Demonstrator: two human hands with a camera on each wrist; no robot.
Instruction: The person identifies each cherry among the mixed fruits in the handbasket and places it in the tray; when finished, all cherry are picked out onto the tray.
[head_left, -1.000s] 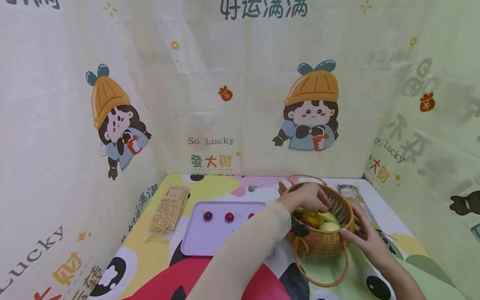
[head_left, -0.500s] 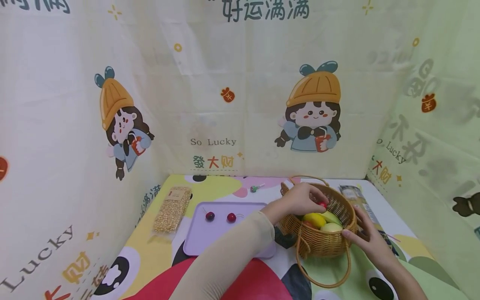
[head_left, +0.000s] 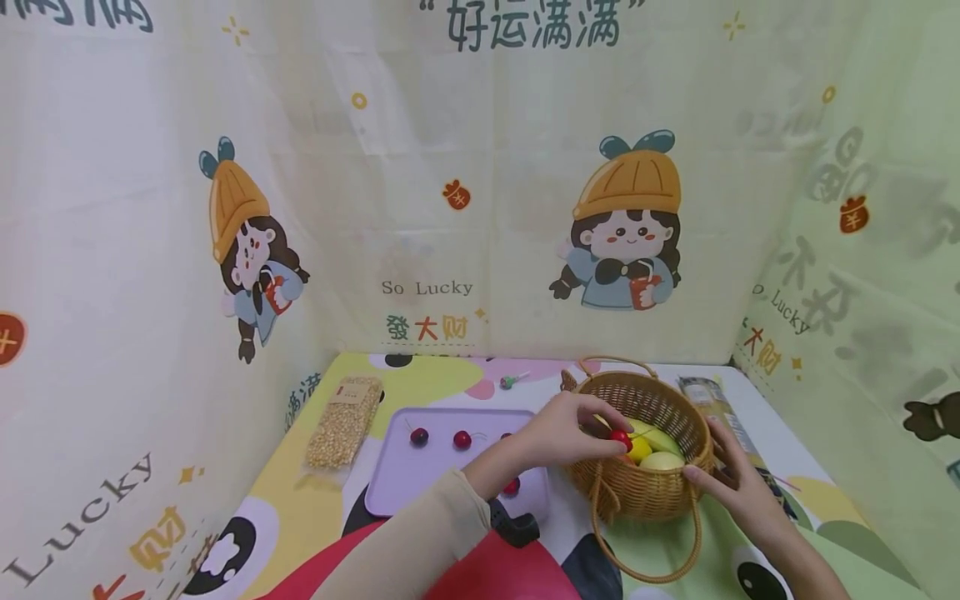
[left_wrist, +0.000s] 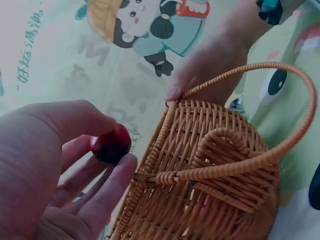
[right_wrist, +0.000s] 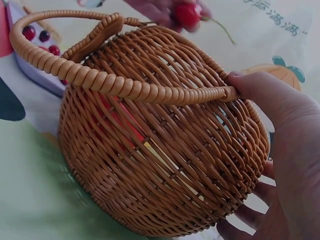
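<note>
My left hand (head_left: 562, 429) pinches a red cherry (head_left: 620, 438) between thumb and fingers, over the left rim of a wicker basket (head_left: 645, 492). The cherry's thin stem (right_wrist: 222, 31) shows in the right wrist view. Inside the basket lie a yellow lemon (head_left: 640, 451), a pale round fruit (head_left: 663, 461) and a yellow-green banana-like fruit (head_left: 658, 435). With thumb at the rim and fingers around the outside, my right hand (right_wrist: 295, 145) holds the basket's right side. One handle (left_wrist: 295, 135) hangs down in front. Several cherries (head_left: 462, 439) rest on a lilac tray (head_left: 435, 483), partly hidden by my left arm.
A clear bag of pale kernels (head_left: 343, 425) lies left of the tray. Behind the tray is a small green-headed item (head_left: 508, 382) with a light stick. Another long packet (head_left: 712, 400) lies behind the basket on the right. Printed cloth walls (head_left: 480, 250) enclose the table.
My left hand has drawn back from inside the basket toward its left rim, bringing the cherry along. More of the fruit and the tray's right side now shows. My right hand stays on the basket.
</note>
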